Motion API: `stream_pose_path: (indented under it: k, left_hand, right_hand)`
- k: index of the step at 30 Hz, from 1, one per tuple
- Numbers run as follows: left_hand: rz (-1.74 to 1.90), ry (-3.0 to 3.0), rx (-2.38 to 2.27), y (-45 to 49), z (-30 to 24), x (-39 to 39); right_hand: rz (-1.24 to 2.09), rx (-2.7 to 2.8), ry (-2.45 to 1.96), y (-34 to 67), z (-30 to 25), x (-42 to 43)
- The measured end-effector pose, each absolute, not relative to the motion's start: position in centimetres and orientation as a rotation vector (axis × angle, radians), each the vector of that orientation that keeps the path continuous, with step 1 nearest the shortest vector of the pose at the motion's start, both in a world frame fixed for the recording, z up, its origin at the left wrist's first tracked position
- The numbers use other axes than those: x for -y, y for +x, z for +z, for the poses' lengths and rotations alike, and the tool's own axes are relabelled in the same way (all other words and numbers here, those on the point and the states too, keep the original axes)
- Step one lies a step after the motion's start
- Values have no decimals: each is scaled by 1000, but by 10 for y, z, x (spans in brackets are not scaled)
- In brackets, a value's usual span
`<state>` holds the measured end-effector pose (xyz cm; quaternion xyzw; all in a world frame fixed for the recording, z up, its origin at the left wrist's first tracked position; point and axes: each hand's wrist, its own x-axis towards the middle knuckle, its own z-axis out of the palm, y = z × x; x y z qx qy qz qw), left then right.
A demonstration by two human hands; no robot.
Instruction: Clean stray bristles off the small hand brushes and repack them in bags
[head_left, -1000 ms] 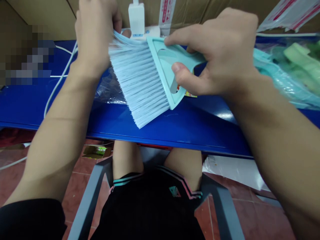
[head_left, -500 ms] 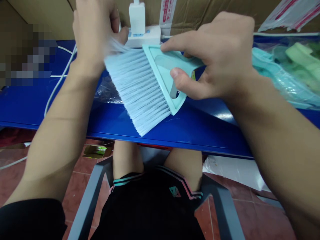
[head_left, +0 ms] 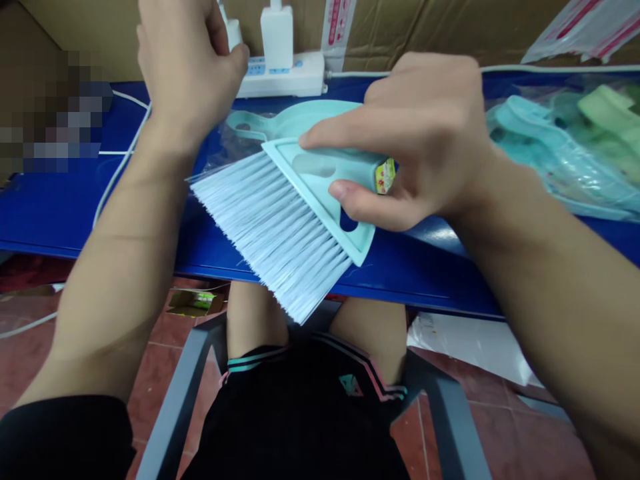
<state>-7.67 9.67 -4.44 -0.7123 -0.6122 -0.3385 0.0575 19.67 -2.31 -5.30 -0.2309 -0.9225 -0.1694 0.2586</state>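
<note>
My right hand (head_left: 425, 140) grips a small hand brush (head_left: 305, 167) with a mint-green head, the index finger and thumb lying along it. Its pale blue bristles fan out to the lower left, past the table's front edge. Beneath and behind the brush, a mint dustpan (head_left: 295, 119) with a looped handle lies on the table. A small yellow label (head_left: 385, 177) shows beside my right fingers. Up at the left, my left hand (head_left: 190, 60) is closed, thumb against the curled fingers, near the power strip. Whatever it may hold is hidden.
A white power strip (head_left: 305, 83) with plugs stands against the cardboard (head_left: 425, 33) at the back of the blue table (head_left: 420, 273). Bagged mint and green pieces (head_left: 555, 147) lie at the right. White cables run at the left. Chair arms (head_left: 175, 400) flank my legs.
The brush has come down towards me, away from the power strip, with my right hand. The dustpan behind it now shows. My left hand has shifted slightly left, apart from the bristles.
</note>
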Motion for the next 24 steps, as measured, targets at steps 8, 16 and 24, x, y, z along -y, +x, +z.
stream_pose_path:
  k: [8,16,24]
  left_hand:
    - [-1058,-2153,1796,-65,-47,-88]
    - [-968,-2040,1972,-23,-34,-49]
    - [-1138,-2384,1220,-46,-53,-67]
  right_hand:
    - [-543,2522,-953,187,-54,26]
    - [-494,2183,-1253,197,-52,18]
    - [-353,1748,-1536,202,-52,1]
